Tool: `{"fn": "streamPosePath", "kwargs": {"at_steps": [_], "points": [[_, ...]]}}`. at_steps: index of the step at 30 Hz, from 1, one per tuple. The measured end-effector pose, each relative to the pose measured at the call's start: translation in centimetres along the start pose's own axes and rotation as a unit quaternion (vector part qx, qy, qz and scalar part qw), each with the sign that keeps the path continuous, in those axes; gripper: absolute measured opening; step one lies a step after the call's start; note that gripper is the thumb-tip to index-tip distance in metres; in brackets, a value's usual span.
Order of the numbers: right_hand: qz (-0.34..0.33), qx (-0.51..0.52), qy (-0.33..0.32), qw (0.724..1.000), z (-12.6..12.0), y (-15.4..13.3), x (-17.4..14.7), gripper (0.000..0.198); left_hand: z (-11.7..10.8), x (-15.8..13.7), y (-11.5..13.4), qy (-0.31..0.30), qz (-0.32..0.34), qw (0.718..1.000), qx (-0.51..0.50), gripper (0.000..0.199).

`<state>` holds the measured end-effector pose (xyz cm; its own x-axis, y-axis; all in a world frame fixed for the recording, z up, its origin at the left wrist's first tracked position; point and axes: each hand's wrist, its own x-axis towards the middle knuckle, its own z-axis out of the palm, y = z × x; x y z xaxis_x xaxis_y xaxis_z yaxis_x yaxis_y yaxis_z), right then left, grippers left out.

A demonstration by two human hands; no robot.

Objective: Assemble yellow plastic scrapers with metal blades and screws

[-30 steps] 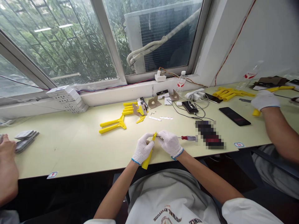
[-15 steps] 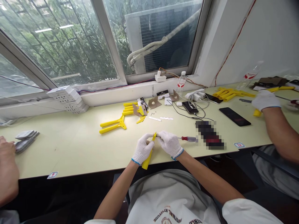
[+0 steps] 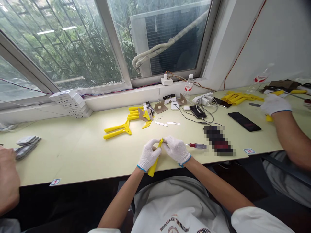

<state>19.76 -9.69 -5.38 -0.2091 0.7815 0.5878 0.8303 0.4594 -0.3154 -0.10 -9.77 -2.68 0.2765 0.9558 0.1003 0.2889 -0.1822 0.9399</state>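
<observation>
My left hand (image 3: 148,154), in a white knitted glove with a blue cuff, is closed around a yellow plastic scraper (image 3: 153,168). Its tube handle points down toward me over the table edge, and its head is edge-on at the top. My gloved right hand (image 3: 177,149) is closed beside the head, fingers around the shaft of a screwdriver (image 3: 195,146). The red and clear handle sticks out to the right of that hand. A bit of dark metal shows between my right fingertips and the scraper; the exact contact is hidden.
Two yellow scrapers (image 3: 116,130) lie left of centre, with more yellow scrapers (image 3: 134,113) behind. White strips (image 3: 173,123) and tiny dark parts (image 3: 159,118) are nearby. Cables, phones (image 3: 244,121) and a bottle (image 3: 189,84) stand right. Co-workers' hands (image 3: 277,103) flank me.
The screwdriver handle has shifted very slightly right. My hands and the scraper stay almost in place. The co-worker's hand at the right has moved a little.
</observation>
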Motion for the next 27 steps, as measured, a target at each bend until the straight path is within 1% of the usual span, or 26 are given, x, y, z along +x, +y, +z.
{"fn": "streamPosePath", "kwargs": {"at_steps": [3, 7, 17, 21, 27], "points": [[0.003, 0.006, 0.008, 1.0, 0.4, 0.2, 0.1, 0.015, 0.0, 0.0, 0.0, 0.002, -0.002, 1.0, 0.002, 0.037], [0.001, 0.016, 0.012, 1.0, 0.4, 0.3, 0.1, 0.014, 0.0, 0.1, 0.1, 0.003, -0.004, 1.0, 0.002, 0.038], [0.002, 0.019, 0.006, 1.0, -0.2, 0.2, -0.2, 0.019, 0.0, 0.2, 0.1, 0.009, -0.003, 1.0, -0.012, 0.036], [0.001, 0.01, -0.001, 1.0, -0.5, 0.1, -0.3, 0.032, 0.0, 0.2, 0.2, 0.006, -0.001, 1.0, -0.012, 0.036], [0.0, -0.001, -0.005, 1.0, -0.8, -0.2, -0.2, 0.035, 0.2, 0.1, 0.3, 0.012, -0.002, 1.0, -0.016, 0.035]]}}
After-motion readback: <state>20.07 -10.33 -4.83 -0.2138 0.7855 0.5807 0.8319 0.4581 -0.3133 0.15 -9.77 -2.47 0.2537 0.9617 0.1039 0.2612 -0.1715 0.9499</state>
